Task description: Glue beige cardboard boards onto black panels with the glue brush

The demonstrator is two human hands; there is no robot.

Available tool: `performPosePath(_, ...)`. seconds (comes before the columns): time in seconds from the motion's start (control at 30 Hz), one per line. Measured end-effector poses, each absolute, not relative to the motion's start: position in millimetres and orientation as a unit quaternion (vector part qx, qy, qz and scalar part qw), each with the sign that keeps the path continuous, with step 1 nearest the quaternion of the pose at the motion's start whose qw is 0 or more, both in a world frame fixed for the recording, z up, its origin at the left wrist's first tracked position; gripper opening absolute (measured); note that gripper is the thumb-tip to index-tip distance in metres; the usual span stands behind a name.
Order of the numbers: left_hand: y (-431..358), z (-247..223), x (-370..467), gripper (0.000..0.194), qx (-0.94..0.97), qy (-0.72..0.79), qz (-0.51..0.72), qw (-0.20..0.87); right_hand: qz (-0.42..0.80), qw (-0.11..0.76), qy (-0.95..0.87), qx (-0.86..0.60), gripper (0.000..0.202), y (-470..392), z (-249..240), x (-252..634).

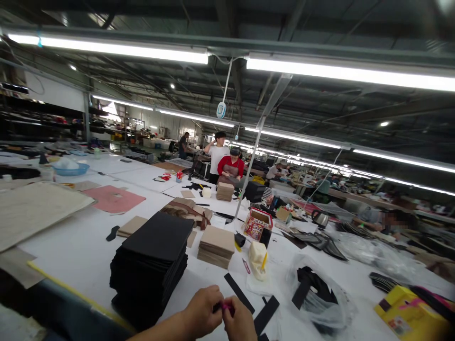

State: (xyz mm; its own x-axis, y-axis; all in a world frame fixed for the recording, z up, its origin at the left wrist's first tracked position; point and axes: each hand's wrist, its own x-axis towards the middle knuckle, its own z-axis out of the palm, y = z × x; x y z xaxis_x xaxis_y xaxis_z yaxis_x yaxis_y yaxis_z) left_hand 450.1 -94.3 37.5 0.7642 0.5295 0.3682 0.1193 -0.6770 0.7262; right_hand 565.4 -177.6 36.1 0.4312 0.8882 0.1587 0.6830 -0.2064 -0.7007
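My left hand [205, 310] and my right hand [239, 321] meet at the bottom middle, fingertips pinched together. Between them shows a small magenta piece [225, 306], with something dark beside it; its kind is too small to tell. Left of my hands rises a tall stack of black sheets [156, 241]. Black strips [266, 313] lie on the white table just right of them. A pile of beige sheets [216, 244] stands beyond, and near it is a cream block [258, 255] with a yellow tool [264, 261] against it.
A clear plastic bag [341, 303] with black pieces lies at right, near a yellow bag [408, 312]. A red patterned box [259, 222] stands by a slanted pole [250, 173]. A pink sheet [115, 198] lies left. Across the table a person in red [231, 166] works beside another in white.
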Motion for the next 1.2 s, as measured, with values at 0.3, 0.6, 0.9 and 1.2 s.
performPosePath(0.3,-95,61,432,0.02,0.44,0.13,0.153,0.875,0.024,0.372,-0.601,-0.707,0.009,-197,86,550)
performPosePath(0.6,-101,67,429,0.027,0.425,0.137,0.092,0.89,-0.018,0.286,-0.683,-0.672,0.022,-218,98,554)
performPosePath(0.9,-108,72,433,0.022,0.387,0.132,0.096,0.908,0.214,0.515,-0.494,-0.667,0.014,-217,100,550)
performPosePath(1.2,-110,74,435,0.017,0.374,0.131,0.123,0.91,0.175,0.489,-0.502,-0.692,0.01,-218,102,548)
